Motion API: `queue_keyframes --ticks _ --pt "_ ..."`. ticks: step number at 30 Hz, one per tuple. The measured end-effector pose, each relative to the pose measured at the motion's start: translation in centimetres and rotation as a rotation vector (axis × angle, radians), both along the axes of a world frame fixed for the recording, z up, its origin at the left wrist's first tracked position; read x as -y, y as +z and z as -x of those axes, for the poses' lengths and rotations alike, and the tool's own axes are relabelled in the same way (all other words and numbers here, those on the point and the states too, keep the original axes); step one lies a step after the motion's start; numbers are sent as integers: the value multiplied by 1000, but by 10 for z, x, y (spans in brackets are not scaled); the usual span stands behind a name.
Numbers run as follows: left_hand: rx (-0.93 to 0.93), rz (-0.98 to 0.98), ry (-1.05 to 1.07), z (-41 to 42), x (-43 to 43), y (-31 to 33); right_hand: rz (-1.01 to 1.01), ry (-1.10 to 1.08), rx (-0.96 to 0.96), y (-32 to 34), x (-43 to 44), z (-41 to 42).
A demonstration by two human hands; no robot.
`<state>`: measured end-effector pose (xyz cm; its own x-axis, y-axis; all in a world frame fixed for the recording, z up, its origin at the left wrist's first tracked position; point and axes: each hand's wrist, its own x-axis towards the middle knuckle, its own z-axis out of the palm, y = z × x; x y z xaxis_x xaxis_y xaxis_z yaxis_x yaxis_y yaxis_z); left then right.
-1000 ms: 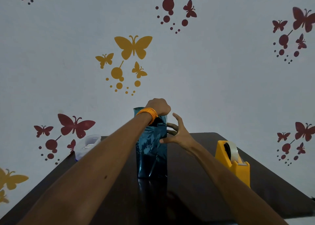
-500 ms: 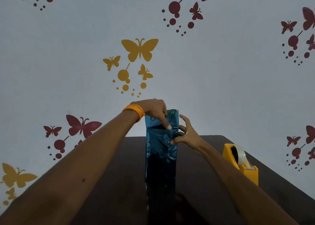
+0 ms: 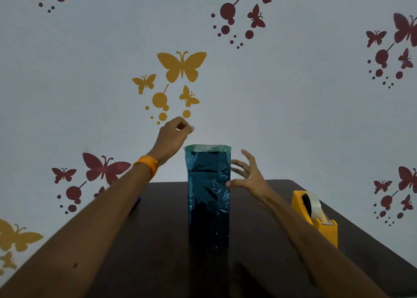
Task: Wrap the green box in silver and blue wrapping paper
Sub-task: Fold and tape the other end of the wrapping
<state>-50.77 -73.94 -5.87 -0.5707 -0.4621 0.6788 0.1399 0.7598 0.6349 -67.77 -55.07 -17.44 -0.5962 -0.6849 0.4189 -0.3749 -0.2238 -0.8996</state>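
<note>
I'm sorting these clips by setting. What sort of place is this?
Probably a room in a home, set up for gift wrapping: a pale wall with butterfly decals, and a dark table with a yellow tape dispenser and an upright blue-wrapped parcel on it.

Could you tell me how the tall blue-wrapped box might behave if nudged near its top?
The wrapped box stands tall and narrow on the table, so it would probably tip rather than slide. Its glossy, crinkled surface looks slippery and easily dented. Only the thumb of the right hand touches it, so it seems barely steadied.
</note>
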Motion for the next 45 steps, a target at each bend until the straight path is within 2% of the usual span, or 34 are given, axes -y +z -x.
queue_keyframes --ticks 2,4,9,16,20,26,29,31,33,34,36,38,39,41,45 --pt "-37 -212 15 -3 8 -22 120 -96 41 0 -6 -2" --pt "2 -357 42 -5 12 -45 207 -162 96 1 -10 -5" --pt "134 -688 -113 -2 -3 -83 149 -137 68 3 -4 -15" --pt "145 -771 -192 -2 -9 -82 135 -111 45 20 0 -26" --pt "195 -695 -155 0 -10 -81 45 -93 -13 32 5 -29" --pt "229 -729 -214 -9 -12 -75 -73 -110 -139 41 17 -28" --pt "195 -629 -76 -7 -9 -74 -122 -70 -167 42 18 -32" --pt "20 -414 81 -7 -8 -67 -143 -83 -175 44 19 -31" --pt "-104 -126 52 -13 -15 -52 -159 -93 -150 45 20 -29" --pt "-66 23 -39 -16 -20 -43 -171 -93 -130 47 20 -29" --pt "211 301 -150 -22 -33 -27 -195 -85 -105 47 20 -29" --pt "450 625 -61 -20 -41 -19 -194 -89 -98 48 19 -29" --pt "487 748 18 -17 -43 -17 -196 -92 -96 48 19 -29" --pt "432 804 91 -15 -47 -16 -201 -89 -103 49 18 -30" --pt "377 627 -36 -22 -47 -24 -178 -50 -105 50 18 -30"
